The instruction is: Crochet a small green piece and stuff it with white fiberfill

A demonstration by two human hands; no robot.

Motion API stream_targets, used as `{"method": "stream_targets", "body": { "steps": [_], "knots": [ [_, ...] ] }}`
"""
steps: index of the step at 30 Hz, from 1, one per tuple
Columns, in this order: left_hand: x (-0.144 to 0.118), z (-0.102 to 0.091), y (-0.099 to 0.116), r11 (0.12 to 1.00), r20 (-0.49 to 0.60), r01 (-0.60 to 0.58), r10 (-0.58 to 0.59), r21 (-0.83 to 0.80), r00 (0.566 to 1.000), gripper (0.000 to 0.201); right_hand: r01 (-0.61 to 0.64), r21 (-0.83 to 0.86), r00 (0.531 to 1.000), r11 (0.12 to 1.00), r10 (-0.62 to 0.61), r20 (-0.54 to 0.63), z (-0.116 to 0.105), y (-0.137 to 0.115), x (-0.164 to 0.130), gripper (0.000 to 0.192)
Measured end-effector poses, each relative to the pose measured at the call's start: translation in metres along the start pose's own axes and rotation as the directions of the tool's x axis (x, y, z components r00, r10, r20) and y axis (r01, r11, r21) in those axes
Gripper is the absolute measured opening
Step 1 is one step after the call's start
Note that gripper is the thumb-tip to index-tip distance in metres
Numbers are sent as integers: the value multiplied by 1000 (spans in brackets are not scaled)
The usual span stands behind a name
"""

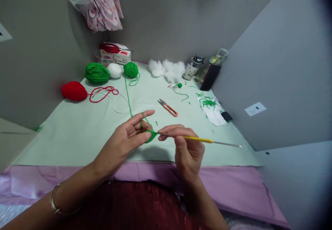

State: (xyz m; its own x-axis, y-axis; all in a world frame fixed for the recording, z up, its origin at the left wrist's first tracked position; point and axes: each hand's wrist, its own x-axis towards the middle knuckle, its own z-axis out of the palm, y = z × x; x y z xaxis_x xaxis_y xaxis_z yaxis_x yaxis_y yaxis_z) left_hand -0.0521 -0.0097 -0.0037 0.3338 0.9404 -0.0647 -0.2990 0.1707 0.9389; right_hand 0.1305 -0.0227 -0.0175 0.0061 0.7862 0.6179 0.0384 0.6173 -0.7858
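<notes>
Noted: left hand pinched green crochet piece; right hand gripped hook. I judged slack yarn could slip its loop.

Two bare forearms, no sleeves, thin silver bangle on left wrist, dark red garment over lap

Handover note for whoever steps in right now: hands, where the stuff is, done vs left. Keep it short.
Left hand: pinches the small green crochet piece, green strand looped over the index finger.
Right hand: grips the yellow-handled crochet hook, tip at the piece.
Feeding strand runs back to the small green yarn ball. Snips lie on the green mat, beyond the hands.
Done: only a small patch is crocheted.
Left: most of the piece; yarn is uncut.
</notes>
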Motion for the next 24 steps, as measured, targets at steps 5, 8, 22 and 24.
{"method": "stream_targets", "body": {
  "steps": [5, 8, 22, 24],
  "knots": [
    [1, 3, 3, 998, -29, 22, -23, -52, 999, 58, 182, -118, 980, 976, -190, -58, 8, 1, -7, 24],
    [1, 3, 4, 998, -20, 20, -22, -57, 1000, 58, 128, -15, 990, 992, -129, -49, 7, 5, -7, 22],
    [-1, 3, 8, 981, -72, -66, 80, 181, 994, 59, 108, -93, 985, 990, -94, 145, -9, -5, 2, 21],
    [-2, 4, 8, 965, -99, -93, 120, 243, 988, 59, 144, -123, 977, 982, -121, 178, -9, -6, 1, 22]
  ]
}}
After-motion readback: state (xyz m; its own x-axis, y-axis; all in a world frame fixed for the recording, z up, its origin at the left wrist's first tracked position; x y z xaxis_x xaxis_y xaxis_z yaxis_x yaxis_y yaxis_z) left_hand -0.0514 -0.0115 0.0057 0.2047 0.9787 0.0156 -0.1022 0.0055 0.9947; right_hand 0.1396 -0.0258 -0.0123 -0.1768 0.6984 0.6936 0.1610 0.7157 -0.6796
